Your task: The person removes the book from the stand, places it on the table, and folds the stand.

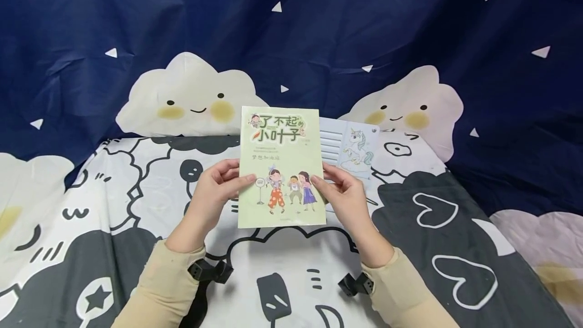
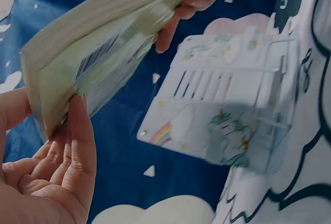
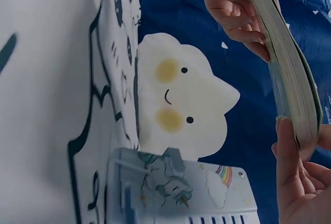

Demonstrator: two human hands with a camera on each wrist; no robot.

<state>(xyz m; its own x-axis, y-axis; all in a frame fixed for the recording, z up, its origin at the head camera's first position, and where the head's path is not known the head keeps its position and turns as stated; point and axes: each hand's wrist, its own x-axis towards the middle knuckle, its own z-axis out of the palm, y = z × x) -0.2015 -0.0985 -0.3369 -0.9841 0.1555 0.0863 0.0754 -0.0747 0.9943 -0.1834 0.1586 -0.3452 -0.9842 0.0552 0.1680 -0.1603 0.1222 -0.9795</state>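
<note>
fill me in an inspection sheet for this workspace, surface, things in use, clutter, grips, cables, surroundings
Surface: black-and-white cartoon-print tablecloth, some folds
Things in use: pale green paperback, closed, front cover towards the head camera, barcode on the back; unicorn-print reading stand behind it, partly hidden in the head view
Clutter: nothing seen
Grips: left hand and right hand hold the paperback's opposite side edges, thumbs on the front
Cables: nothing seen
Surroundings: navy cloud-print backdrop

Cloth-covered table (image 1: 296, 252), dark-grey-and-white cartoon print, 1 pale unicorn-printed stand (image 1: 357, 148) near the far edge
</note>
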